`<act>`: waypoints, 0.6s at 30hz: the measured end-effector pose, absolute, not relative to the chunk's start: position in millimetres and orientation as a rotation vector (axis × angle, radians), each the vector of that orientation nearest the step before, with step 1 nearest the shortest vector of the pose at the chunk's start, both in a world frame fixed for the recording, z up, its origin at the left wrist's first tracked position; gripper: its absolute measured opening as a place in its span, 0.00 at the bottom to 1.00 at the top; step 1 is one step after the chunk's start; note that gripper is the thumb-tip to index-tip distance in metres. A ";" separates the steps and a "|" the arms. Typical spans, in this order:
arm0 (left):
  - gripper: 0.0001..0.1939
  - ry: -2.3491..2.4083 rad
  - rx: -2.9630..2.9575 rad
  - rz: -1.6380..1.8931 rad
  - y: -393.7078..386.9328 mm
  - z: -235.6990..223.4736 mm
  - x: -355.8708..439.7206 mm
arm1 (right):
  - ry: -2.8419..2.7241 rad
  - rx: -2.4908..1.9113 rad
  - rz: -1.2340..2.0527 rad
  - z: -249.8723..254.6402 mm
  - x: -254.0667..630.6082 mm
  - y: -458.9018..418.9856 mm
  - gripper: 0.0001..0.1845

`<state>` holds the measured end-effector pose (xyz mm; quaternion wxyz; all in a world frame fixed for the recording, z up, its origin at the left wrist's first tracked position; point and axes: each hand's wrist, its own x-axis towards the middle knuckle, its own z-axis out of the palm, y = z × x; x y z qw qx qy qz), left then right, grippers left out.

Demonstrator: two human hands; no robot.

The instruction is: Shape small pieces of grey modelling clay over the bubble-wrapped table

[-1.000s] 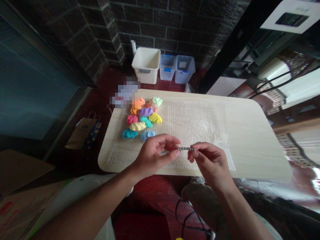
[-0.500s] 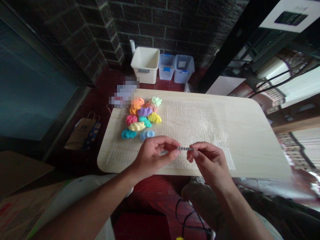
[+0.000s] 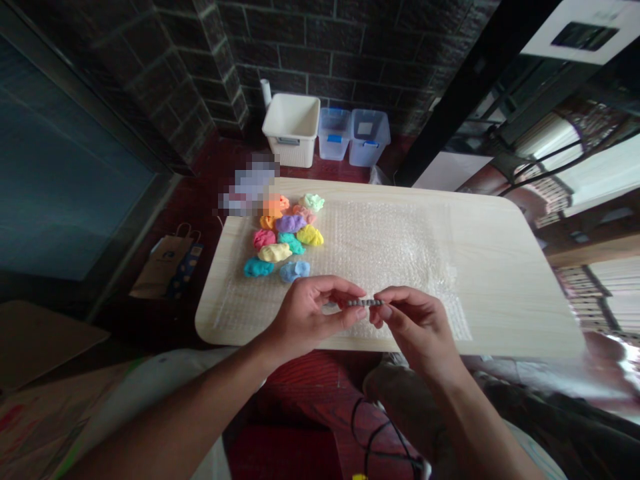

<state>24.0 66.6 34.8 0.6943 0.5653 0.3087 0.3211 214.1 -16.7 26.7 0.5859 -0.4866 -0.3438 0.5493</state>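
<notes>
Between my two hands, above the near part of the table, is a thin grey beaded strip (image 3: 367, 303), lying roughly level. My left hand (image 3: 320, 310) pinches its left part between thumb and fingers. At the right end, my right hand (image 3: 415, 323) closes thumb and fingertips on it. What the strip is made of is too small to tell. Nearest my left hand lies a light blue clay lump (image 3: 294, 270). Beyond it are a teal lump (image 3: 259, 267), a pale yellow lump (image 3: 275, 252), a purple lump (image 3: 290, 223) and several other soft coloured lumps.
Bubble wrap (image 3: 385, 240) covers much of the wooden table (image 3: 510, 280). Behind the table, a white bin (image 3: 295, 153) and two clear plastic boxes stand against the brick wall. A paper bag (image 3: 160, 267) rests on the floor at left. Black cables (image 3: 370, 433) hang below the near edge.
My hands have come slightly closer together, the left one shifting a little right and the right one a little left. My left fingers now overlap more of the strip, which sits slightly lower.
</notes>
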 end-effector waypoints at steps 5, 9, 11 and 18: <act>0.11 0.698 1.294 0.718 66.1 33.1 23.5 | -0.826 -1.138 1.291 25.2 214.4 -17.9 0.08; 0.09 0.710 1.291 0.737 66.3 34.0 24.4 | -0.841 -1.120 1.301 25.2 213.8 -16.9 0.10; 0.08 0.718 1.287 0.742 66.6 35.2 24.8 | -0.840 -1.110 1.305 26.1 213.0 -16.1 0.11; 0.10 0.718 1.291 0.747 67.1 33.4 24.3 | -0.864 -1.152 1.260 33.5 209.9 -13.2 0.09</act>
